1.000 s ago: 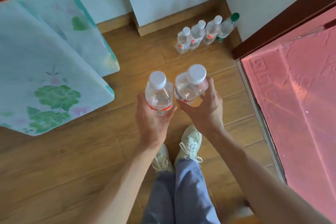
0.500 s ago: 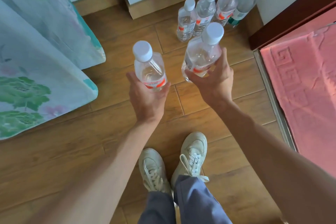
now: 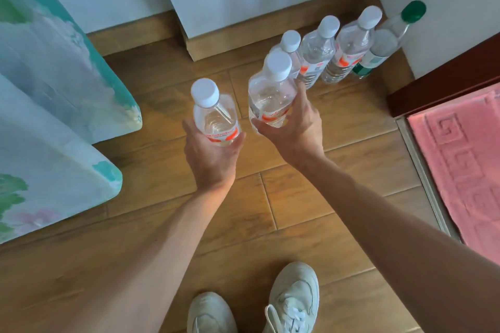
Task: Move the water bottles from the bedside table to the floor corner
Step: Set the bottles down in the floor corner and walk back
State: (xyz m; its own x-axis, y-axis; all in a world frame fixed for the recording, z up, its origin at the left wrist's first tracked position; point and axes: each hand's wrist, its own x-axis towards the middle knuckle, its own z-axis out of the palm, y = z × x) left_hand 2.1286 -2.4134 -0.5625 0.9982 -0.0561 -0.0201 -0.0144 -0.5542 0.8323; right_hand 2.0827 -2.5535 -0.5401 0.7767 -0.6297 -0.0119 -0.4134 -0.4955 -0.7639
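My left hand point(image 3: 212, 155) grips a clear water bottle point(image 3: 213, 113) with a white cap and a red label, held upright above the wooden floor. My right hand point(image 3: 293, 127) grips a second white-capped bottle point(image 3: 270, 92), just in front of the row in the corner. That row stands along the skirting: three white-capped bottles point(image 3: 290, 47), point(image 3: 318, 53), point(image 3: 351, 48) and a green-capped bottle point(image 3: 387, 40) nearest the wall corner. The leftmost of the row is partly hidden behind the bottle in my right hand.
A bed with a floral turquoise cover point(image 3: 54, 105) fills the left side. A pink mat point(image 3: 460, 159) lies past a metal threshold strip point(image 3: 422, 173) on the right, below a dark red door frame point(image 3: 443, 78). My white shoes point(image 3: 293, 300) are at the bottom.
Both hands have carried their bottles forward toward the corner. The row of bottles now looks nearer and larger, and the right-hand bottle overlaps the leftmost of the row.
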